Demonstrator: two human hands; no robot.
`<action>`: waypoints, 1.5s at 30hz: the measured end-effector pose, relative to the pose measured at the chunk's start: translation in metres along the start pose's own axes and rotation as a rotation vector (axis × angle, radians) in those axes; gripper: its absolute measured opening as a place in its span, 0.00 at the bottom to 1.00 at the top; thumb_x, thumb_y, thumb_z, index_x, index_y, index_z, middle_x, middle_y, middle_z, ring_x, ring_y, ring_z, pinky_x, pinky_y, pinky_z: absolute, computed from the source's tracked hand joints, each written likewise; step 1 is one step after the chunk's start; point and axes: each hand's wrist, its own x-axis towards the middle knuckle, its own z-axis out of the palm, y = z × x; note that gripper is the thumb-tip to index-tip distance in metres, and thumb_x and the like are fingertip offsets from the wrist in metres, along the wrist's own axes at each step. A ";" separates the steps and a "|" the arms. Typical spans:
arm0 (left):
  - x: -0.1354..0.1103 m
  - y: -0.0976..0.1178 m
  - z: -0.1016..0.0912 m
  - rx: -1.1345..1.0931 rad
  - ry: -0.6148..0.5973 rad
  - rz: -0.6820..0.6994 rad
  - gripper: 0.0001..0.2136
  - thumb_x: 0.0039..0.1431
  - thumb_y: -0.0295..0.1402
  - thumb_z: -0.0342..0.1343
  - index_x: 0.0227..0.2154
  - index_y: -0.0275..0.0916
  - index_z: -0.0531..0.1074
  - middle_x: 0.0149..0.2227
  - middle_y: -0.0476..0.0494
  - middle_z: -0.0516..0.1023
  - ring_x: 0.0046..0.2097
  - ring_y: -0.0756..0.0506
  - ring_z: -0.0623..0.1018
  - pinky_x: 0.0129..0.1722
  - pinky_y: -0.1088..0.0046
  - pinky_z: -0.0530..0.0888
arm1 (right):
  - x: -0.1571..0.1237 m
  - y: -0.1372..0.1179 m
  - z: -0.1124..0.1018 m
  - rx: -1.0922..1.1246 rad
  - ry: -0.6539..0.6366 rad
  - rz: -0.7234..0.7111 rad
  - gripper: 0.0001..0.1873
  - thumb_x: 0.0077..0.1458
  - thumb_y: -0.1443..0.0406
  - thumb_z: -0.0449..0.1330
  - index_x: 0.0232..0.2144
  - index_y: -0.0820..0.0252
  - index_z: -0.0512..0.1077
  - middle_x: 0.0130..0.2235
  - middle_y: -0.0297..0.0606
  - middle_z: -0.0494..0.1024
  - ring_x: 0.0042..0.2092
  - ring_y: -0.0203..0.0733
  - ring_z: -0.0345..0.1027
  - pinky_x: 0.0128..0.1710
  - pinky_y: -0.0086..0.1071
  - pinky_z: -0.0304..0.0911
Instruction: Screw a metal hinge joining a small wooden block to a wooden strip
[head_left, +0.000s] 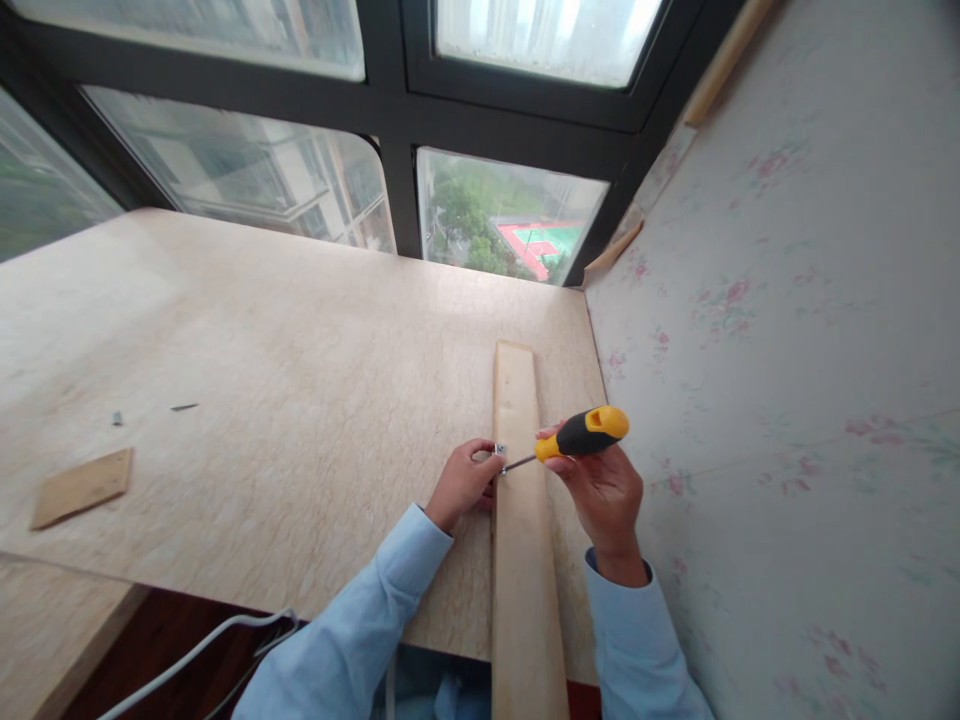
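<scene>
My right hand (600,490) grips a yellow and black screwdriver (583,434), its shaft slanting down to the left. The tip meets a small screw at the left edge of a long wooden board (517,400). Closed around that same edge, my left hand (469,480) pinches a small metal bracket (499,450) against the wood. The board lies lengthwise on the marbled surface, and its near end runs past the front edge. My fingers partly hide the bracket and the screw.
On the left of the marbled surface (300,400) lie a thin wooden piece (84,488), a small metal part (117,418) and a thin pointed piece (184,407). A flowered wall (787,400) rises close on the right. A white cable (202,640) hangs below the front edge.
</scene>
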 end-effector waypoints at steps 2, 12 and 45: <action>0.000 0.000 0.000 -0.006 0.000 0.005 0.12 0.56 0.32 0.57 0.44 0.37 0.70 0.23 0.50 0.74 0.20 0.49 0.74 0.20 0.76 0.72 | -0.002 0.007 -0.003 -0.077 0.057 -0.034 0.18 0.46 0.60 0.72 0.39 0.55 0.76 0.39 0.39 0.82 0.41 0.49 0.76 0.45 0.46 0.73; 0.000 -0.001 0.000 -0.011 0.009 -0.001 0.14 0.56 0.33 0.58 0.45 0.37 0.71 0.24 0.50 0.75 0.20 0.50 0.74 0.21 0.75 0.72 | -0.001 -0.022 -0.004 0.122 -0.208 0.044 0.27 0.63 0.54 0.56 0.63 0.46 0.60 0.60 0.42 0.70 0.55 0.49 0.70 0.55 0.49 0.66; 0.002 -0.003 -0.001 -0.022 0.006 0.011 0.13 0.55 0.31 0.56 0.44 0.36 0.70 0.24 0.49 0.75 0.21 0.48 0.76 0.20 0.75 0.72 | 0.029 -0.055 -0.027 -0.055 -0.504 0.121 0.37 0.59 0.61 0.61 0.66 0.46 0.50 0.56 0.42 0.74 0.56 0.45 0.70 0.55 0.46 0.67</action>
